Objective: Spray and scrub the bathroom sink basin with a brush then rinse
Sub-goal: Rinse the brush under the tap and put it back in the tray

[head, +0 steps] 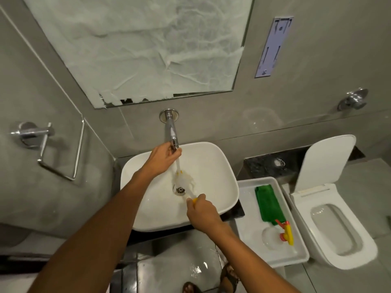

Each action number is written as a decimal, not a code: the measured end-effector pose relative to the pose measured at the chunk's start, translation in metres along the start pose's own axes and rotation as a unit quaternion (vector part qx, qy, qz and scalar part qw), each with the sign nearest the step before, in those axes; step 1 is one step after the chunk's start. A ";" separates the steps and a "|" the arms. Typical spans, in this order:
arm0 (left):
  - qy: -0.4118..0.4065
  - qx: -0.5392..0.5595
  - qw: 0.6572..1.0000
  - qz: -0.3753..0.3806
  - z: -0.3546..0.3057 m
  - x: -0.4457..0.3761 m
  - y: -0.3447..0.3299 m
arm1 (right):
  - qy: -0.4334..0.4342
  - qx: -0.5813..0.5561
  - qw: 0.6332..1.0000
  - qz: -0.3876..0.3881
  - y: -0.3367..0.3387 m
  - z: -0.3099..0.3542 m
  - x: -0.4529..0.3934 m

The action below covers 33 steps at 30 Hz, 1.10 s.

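Note:
A white sink basin sits on a dark counter, its drain in the middle. My left hand grips the tip of the chrome wall tap, and water runs down from it. The stream lands on a white brush with a yellow handle, held over the drain by my right hand. The brush head is blurred by the water. A clear spray bottle with a yellow and red trigger lies in a white tray to the right.
A folded green cloth also lies in the tray. An open white toilet stands at the right, a chrome towel holder is on the left wall, and a paper-covered mirror hangs above the tap. The floor below looks wet.

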<state>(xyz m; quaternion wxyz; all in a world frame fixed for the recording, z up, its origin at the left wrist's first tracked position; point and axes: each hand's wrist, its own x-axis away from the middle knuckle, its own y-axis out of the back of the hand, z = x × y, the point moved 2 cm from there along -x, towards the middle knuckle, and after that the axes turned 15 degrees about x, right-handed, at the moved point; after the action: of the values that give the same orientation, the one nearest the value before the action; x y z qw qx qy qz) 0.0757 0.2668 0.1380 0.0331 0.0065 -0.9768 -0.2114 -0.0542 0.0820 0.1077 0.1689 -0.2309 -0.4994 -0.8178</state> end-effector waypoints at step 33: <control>0.026 0.016 0.996 -0.089 0.000 0.019 -0.007 | 0.053 -0.212 0.975 -0.029 -0.002 -0.015 0.006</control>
<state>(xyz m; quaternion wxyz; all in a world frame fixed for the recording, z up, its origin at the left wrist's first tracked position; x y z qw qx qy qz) 0.0563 0.2596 0.1358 0.0392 0.0990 -0.9745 -0.1975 -0.0638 0.0691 0.1035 0.1187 -0.2030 -0.3115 -0.9207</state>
